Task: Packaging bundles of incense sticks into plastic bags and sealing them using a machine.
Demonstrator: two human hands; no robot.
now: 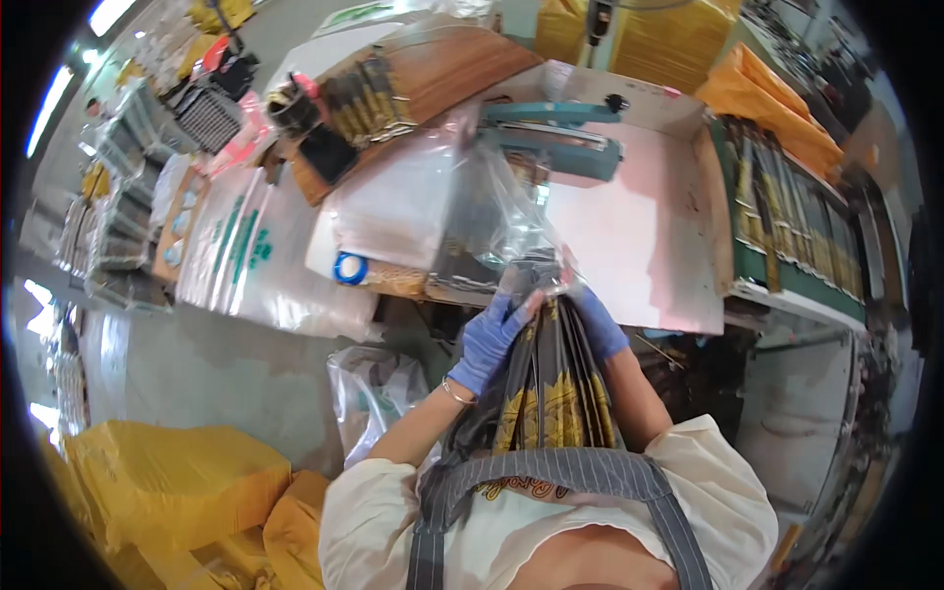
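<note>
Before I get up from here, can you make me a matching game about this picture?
1. Hands
2. Folded bundle
3. Bangle
4. Long tool

A. Around the left wrist
B. Teal, lying on the white tabletop
C. Covered by blue gloves
D. Black and gold, held by the person

Pairs: 1-C, 2-D, 3-A, 4-B

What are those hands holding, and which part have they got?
The left hand and right hand hold a dark, gold-patterned bundle by its far end. Whether they also grip the clear plastic there, I can't tell.
</note>
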